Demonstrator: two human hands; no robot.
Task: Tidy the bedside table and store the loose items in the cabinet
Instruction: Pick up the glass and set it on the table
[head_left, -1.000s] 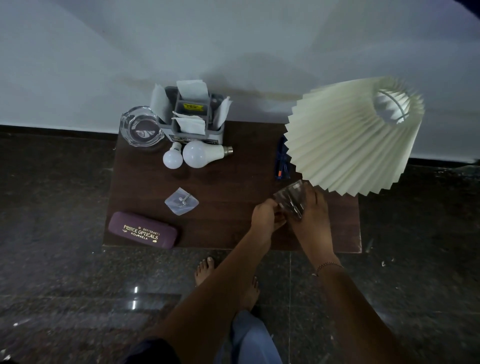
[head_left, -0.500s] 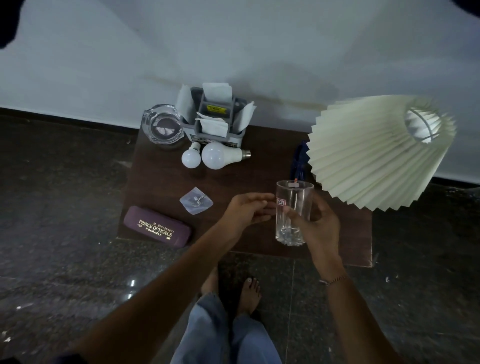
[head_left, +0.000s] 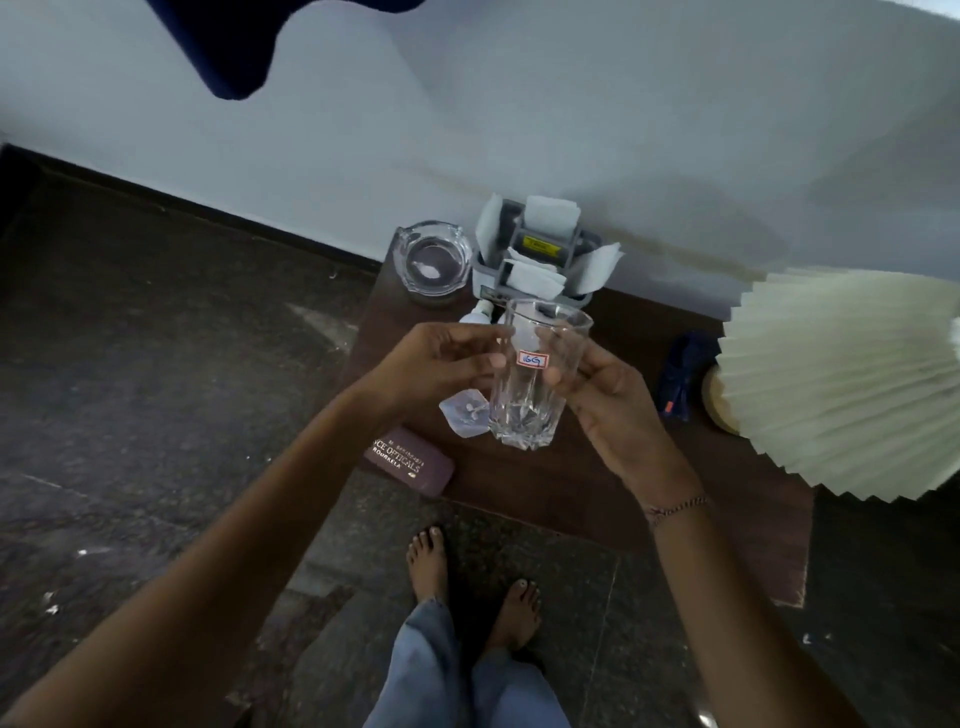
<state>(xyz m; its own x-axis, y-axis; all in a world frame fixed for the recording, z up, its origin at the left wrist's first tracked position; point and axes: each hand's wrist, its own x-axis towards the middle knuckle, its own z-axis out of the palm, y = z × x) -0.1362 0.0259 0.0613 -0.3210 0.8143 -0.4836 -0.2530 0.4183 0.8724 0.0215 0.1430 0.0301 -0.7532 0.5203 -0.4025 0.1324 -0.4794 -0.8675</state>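
Observation:
A clear drinking glass (head_left: 530, 410) with a small red-edged label is held upright above the dark wooden bedside table (head_left: 582, 478). My right hand (head_left: 602, 395) grips its right side. My left hand (head_left: 441, 364) touches its left side near the rim with the fingertips. On the table lie a maroon spectacle case (head_left: 410, 462), a small clear packet (head_left: 462, 413), a glass ashtray (head_left: 432, 261) and a grey organiser (head_left: 540, 260) stuffed with white papers. A white bulb (head_left: 475, 313) shows partly behind my left hand.
A pleated cream lampshade (head_left: 841, 379) overhangs the table's right side, with a dark blue object (head_left: 680, 376) next to it. The white wall runs behind the table. Dark stone floor surrounds it, and bare feet (head_left: 467, 587) stand at the front edge.
The glass has been lifted from near the lamp and carried left and up, now over the table's middle. My left hand has come onto it. The view has shifted left.

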